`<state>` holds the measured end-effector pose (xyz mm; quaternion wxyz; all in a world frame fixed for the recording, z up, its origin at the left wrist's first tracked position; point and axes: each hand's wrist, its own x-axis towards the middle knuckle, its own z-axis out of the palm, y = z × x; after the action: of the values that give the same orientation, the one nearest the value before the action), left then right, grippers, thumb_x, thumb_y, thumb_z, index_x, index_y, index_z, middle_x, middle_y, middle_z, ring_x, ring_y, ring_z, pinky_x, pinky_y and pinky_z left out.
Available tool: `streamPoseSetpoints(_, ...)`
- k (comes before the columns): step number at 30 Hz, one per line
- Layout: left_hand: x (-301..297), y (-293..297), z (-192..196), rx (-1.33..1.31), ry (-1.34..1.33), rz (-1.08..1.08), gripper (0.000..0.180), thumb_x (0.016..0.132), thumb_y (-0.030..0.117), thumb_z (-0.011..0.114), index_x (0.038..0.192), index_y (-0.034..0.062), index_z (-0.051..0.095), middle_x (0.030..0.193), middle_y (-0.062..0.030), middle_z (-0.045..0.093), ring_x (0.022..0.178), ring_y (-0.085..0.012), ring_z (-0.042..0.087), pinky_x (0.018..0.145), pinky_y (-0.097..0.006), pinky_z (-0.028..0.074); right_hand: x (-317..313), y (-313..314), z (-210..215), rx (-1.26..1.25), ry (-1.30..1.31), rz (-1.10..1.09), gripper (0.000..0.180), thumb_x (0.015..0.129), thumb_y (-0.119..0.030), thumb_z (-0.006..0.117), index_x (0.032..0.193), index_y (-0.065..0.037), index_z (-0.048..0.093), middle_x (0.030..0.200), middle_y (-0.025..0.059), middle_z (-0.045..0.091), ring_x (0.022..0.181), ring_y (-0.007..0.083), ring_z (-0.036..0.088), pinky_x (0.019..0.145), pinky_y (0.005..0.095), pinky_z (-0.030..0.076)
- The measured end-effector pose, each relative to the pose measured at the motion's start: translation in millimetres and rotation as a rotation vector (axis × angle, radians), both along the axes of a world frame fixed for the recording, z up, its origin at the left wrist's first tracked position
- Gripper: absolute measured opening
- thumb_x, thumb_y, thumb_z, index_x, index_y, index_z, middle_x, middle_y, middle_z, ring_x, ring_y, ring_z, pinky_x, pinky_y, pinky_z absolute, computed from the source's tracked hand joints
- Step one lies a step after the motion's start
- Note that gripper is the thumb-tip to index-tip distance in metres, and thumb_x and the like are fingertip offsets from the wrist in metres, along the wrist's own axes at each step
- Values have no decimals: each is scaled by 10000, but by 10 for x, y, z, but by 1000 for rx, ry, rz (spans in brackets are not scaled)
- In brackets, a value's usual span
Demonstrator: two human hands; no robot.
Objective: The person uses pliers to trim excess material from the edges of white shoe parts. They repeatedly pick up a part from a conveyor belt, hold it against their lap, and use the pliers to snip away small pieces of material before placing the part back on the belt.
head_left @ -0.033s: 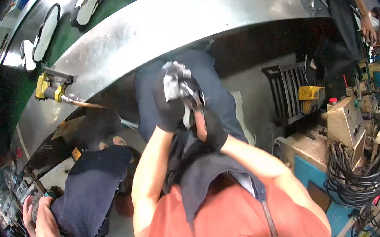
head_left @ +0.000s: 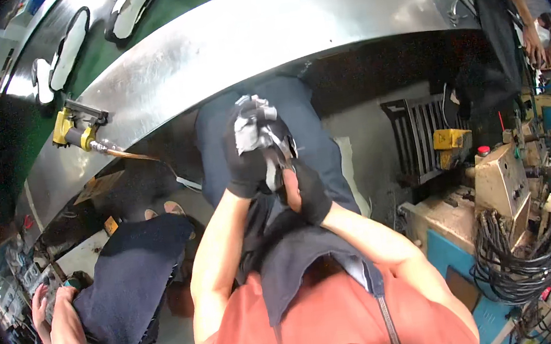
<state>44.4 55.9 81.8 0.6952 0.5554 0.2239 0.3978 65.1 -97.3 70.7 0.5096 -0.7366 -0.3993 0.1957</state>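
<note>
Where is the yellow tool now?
In the head view, the yellow tool lies at the upper left on the curved metal table, beside the green belt.

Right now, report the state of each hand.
Left hand: gloved in black, closed around a grey and white crumpled piece.
Right hand: gloved in black, closed at the same piece from below; its exact grip cannot be told.

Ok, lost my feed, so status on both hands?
Left hand gloved, grip closed on crumpled grey-white piece. Right hand gloved, pressed against it. Curved steel bench beyond, not touching.
</note>
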Motion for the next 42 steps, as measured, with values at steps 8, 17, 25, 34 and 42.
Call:
streamPoseSetpoints(8, -182, 32, 134, 242, 143, -29, 599, 920, 491, 315, 883, 15, 676, 1034, -132, 629, 1100, -281, 524, 1012, -403, 324, 126, -56, 261, -58, 1185, 137, 425, 1001, -369, 327, 956, -21, 567, 814, 56, 591, 726, 177, 555, 687, 324, 445)
streamPoseSetpoints(17, -230, 44, 119, 269, 220, -46, 481, 925, 394, 382, 975, 0, 653, 1012, -142, 646, 1080, -240, 559, 976, -363, 386, -75, -56, -8, -73, 43, -16, 300, 978, -225, 387, 855, -9, 553, 622, 95, 469, 566, 225, 471, 543, 378, 382)
streamPoseSetpoints(25, -924, -763, 490, -476, 309, -97, 449, 964, 345, 376, 1237, 2, 472, 1263, -155, 498, 1236, -318, 427, 1057, -443, 285, 57, -1181, 65, -294, 172, 675, 442, 921, -385, 437, 1141, -28, 575, 1072, 205, 561, 989, 389, 548, 853, 457, 439)
streamPoseSetpoints(34, -885, -643, 506, 107, 152, -248, 614, 924, 557, 294, 1008, 24, 587, 1025, -146, 588, 1014, -316, 556, 995, -455, 328, 207, -1394, -138, -104, -167, 719, 491, 631, -251, 704, 1016, 9, 548, 1065, 191, 536, 976, 380, 550, 859, 433, 459)
streamPoseSetpoints(42, -704, -462, -120, -927, -116, -100, 565, 956, 477, 361, 1265, 12, 445, 1153, -125, 559, 1044, -248, 555, 936, -367, 456, 400, -612, 606, -208, -78, 472, 226, 891, -224, 473, 886, -28, 586, 739, 120, 548, 728, 253, 548, 677, 362, 453)
